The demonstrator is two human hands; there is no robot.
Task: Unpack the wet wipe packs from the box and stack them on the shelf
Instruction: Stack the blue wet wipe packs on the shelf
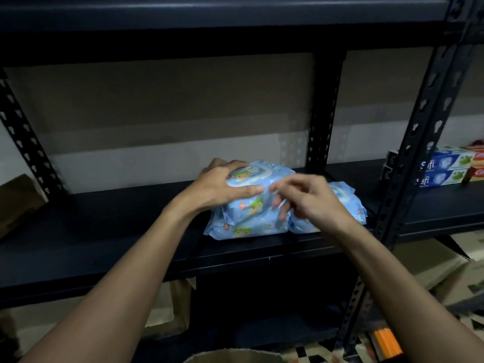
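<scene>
Three blue wet wipe packs (246, 226) lie piled on the black metal shelf (104, 231), near its front lip. The left hand (220, 187) grips the top pack (251, 176), fingers curled over its far edge and thumb laid along the front. The right hand (309, 197) is motion-blurred at the pack's front right corner with its fingers curled; I cannot tell whether it pinches the wrapper or only brushes it.

To do this step well, square the top pack over the ones beneath, edges flush, and press it flat before letting go. The soft wrappers probably slide on each other. Keep the pile close beside the second pile (348, 200) to the right.

The packs show a green cartoon figure, but their lettering is too small to read. On the neighbouring bay, the blue-and-white toothpaste cartons (445, 169) read "Safi". A cardboard box (233, 357) rim shows at the bottom edge.
</scene>
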